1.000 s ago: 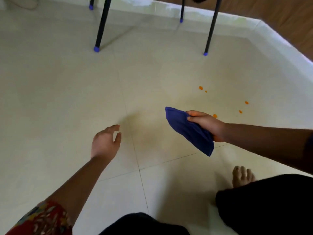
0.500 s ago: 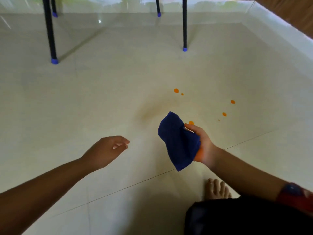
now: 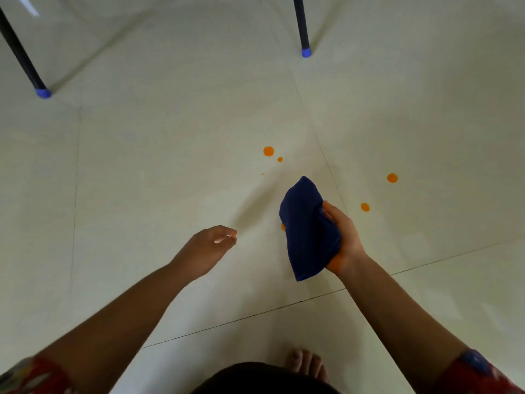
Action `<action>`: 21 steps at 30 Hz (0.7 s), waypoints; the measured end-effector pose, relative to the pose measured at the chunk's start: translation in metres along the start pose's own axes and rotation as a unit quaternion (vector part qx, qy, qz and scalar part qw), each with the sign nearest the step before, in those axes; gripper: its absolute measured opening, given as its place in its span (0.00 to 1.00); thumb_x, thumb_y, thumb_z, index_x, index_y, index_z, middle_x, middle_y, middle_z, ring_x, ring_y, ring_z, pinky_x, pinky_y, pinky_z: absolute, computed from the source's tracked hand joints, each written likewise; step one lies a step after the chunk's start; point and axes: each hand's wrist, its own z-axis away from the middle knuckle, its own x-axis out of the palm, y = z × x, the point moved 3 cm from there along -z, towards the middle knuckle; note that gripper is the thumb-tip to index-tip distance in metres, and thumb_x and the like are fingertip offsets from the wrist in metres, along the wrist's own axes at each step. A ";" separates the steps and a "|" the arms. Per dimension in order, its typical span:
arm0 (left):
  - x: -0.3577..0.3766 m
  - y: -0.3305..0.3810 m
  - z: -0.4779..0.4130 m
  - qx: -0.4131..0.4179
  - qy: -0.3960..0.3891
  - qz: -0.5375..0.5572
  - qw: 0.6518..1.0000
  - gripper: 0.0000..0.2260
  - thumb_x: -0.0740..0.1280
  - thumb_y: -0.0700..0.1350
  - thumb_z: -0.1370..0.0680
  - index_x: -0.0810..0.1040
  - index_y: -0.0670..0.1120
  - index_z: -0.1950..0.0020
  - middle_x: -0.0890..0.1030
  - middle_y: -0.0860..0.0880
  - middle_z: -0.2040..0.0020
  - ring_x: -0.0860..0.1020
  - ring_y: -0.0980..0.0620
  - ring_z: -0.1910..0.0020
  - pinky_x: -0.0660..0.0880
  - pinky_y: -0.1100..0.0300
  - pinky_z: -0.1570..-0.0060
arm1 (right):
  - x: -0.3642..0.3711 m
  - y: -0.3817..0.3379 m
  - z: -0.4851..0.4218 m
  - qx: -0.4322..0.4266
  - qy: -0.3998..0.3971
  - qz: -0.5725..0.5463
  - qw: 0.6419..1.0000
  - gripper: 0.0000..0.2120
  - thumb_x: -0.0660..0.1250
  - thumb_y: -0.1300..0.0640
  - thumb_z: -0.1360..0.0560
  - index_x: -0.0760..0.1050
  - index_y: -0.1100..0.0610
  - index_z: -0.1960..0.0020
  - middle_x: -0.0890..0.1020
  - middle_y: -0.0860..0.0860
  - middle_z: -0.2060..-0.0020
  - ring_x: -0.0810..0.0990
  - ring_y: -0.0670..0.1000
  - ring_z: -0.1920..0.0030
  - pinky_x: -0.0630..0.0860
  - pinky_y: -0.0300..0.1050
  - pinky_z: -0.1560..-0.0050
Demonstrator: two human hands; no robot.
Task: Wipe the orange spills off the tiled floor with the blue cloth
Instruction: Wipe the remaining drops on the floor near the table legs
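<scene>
No lettering, label, brand, number or sign is legible: not on the blue cloth (image 3: 304, 231) held in the right hand (image 3: 345, 240), nor on the tiled floor (image 3: 170, 166) beyond it, nor on the patterned sleeves (image 3: 480, 373).

One black furniture leg (image 3: 20, 55) slants at the upper left. A second leg (image 3: 300, 21) stands at top centre, well apart from it. Each ends in a blue cap (image 3: 43, 93). Bare toes (image 3: 305, 364) show at the bottom edge, partly hidden by a dark garment (image 3: 264, 379).

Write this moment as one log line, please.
right hand: grips folded dark-blue cloth | left hand: open, empty | small round orange spills: unwiped on pale tiled floor
</scene>
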 end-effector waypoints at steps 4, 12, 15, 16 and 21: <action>0.004 0.009 -0.009 -0.001 0.081 0.022 0.996 0.08 0.62 0.48 0.20 0.77 0.57 0.43 0.80 0.57 0.43 0.78 0.58 0.46 0.71 0.68 0.58 | -0.005 -0.024 -0.004 -0.105 0.038 0.129 0.985 0.09 0.60 0.55 0.19 0.77 0.53 0.44 0.84 0.53 0.49 0.84 0.53 0.52 0.81 0.48 0.54; 0.028 0.016 -0.032 0.087 0.173 -0.091 0.977 0.16 0.62 0.46 0.19 0.72 0.54 0.31 0.72 0.55 0.30 0.72 0.52 0.33 0.67 0.62 0.39 | -0.012 -0.009 0.007 -0.371 0.137 0.618 0.680 0.13 0.60 0.51 0.19 0.74 0.43 0.36 0.81 0.44 0.58 0.78 0.48 0.61 0.72 0.45 0.63; 0.039 0.004 -0.049 0.135 0.159 -0.211 0.955 0.21 0.59 0.47 0.18 0.65 0.52 0.25 0.60 0.54 0.22 0.57 0.54 0.23 0.53 0.58 0.26 | -0.020 0.026 -0.002 -0.373 0.103 0.752 0.533 0.17 0.55 0.43 0.21 0.77 0.44 0.38 0.83 0.46 0.46 0.82 0.51 0.49 0.78 0.46 0.57; 0.042 -0.001 -0.053 0.141 0.147 -0.250 0.946 0.22 0.58 0.48 0.18 0.61 0.52 0.23 0.55 0.55 0.21 0.52 0.55 0.22 0.48 0.58 0.25 | -0.026 0.037 -0.008 -0.370 0.089 0.782 0.493 0.19 0.54 0.41 0.21 0.78 0.44 0.39 0.81 0.46 0.40 0.80 0.53 0.41 0.79 0.50 0.49; 0.045 -0.032 -0.064 0.145 0.169 -0.309 0.925 0.27 0.47 0.57 0.19 0.46 0.55 0.20 0.43 0.57 0.20 0.39 0.57 0.22 0.39 0.55 0.24 | -0.040 0.065 -0.043 -0.338 0.053 0.863 0.373 0.26 0.49 0.41 0.19 0.56 0.44 0.22 0.52 0.49 0.21 0.49 0.63 0.22 0.51 0.62 0.26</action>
